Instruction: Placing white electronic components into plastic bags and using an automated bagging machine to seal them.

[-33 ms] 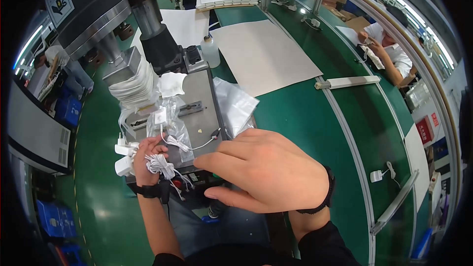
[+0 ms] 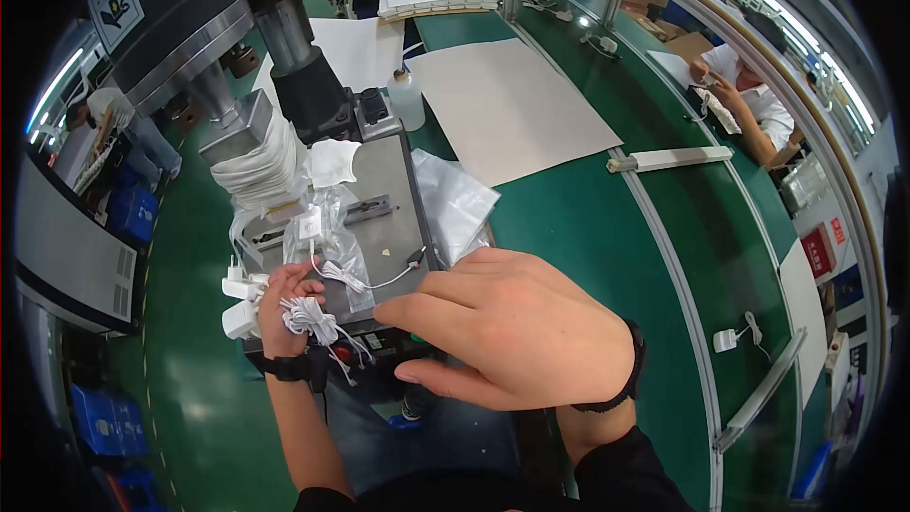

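My left hand (image 2: 282,311) is closed around several white plug adapters (image 2: 241,319), whose bundled white cords (image 2: 311,319) hang over the palm side. Those adapters jut out past the hand's left side. My right hand (image 2: 517,330) hovers palm down over the front right corner of the press, fingers stretched and thumb apart, holding nothing I can see. On the grey press table (image 2: 393,218) lies another white adapter (image 2: 310,224) on a clear plastic bag (image 2: 343,251). Its tied cord (image 2: 343,275) runs toward a dark connector (image 2: 415,257) near my right fingertips.
Above the table hangs a press head (image 2: 237,123) wrapped in white cloth. A squeeze bottle (image 2: 405,100) stands behind. To the right, a green bench carries a large pale sheet (image 2: 517,109) and clear bags (image 2: 450,199). Metal frame rails border the bench; a co-worker (image 2: 754,95) sits beyond.
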The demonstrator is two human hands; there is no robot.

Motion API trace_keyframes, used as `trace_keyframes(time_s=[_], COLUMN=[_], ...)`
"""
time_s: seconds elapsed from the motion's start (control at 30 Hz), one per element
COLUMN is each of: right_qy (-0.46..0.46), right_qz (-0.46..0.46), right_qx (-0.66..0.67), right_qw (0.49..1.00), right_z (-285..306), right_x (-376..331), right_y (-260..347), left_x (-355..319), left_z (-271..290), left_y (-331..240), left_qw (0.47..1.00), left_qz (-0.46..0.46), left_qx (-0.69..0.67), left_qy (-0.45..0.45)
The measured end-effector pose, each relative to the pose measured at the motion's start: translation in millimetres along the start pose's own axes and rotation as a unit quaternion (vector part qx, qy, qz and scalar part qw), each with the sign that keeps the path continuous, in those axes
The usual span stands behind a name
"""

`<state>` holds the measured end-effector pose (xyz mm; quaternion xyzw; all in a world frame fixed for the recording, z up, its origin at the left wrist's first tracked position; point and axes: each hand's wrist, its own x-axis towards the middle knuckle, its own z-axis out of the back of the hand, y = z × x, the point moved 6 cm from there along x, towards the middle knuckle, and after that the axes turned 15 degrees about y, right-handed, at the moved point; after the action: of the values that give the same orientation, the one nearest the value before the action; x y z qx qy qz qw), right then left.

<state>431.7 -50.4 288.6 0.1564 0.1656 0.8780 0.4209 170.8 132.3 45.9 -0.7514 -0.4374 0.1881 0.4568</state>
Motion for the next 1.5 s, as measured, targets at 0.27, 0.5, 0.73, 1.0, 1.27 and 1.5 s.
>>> trace_keyframes(time_s=[0.27, 0.5, 0.73, 1.0, 1.27, 1.5], right_qy=[-0.001, 0.006, -0.038, -0.252, -0.104, -0.073], right_qz=[0.017, 0.008, 0.013, -0.021, -0.753, -0.696], right_qx=[0.018, 0.026, 0.021, 0.04, -0.189, -0.073], right_qw=[1.0, 1.0, 0.999, 0.967, 0.622, 0.711], right_z=[-2, -6, -2, 40, -5, -93], right_x=[5, 13, 2, -116, -469, -526], right_y=[-7, -15, -17, 25, -81, -78], left_x=[-1, -3, -2, 20, 26, 24], left_z=[2, -5, 12, 29, 50, -20], left_y=[-2, -9, -1, 10, 18, 3], left_qw=[1.0, 0.998, 0.997, 0.983, 0.986, 0.918], left_qz=[-0.013, -0.023, 0.009, 0.082, 0.105, 0.167], left_qx=[-0.003, -0.039, -0.021, -0.083, -0.035, -0.322], left_qy=[-0.025, -0.038, 0.071, 0.14, 0.121, 0.157])
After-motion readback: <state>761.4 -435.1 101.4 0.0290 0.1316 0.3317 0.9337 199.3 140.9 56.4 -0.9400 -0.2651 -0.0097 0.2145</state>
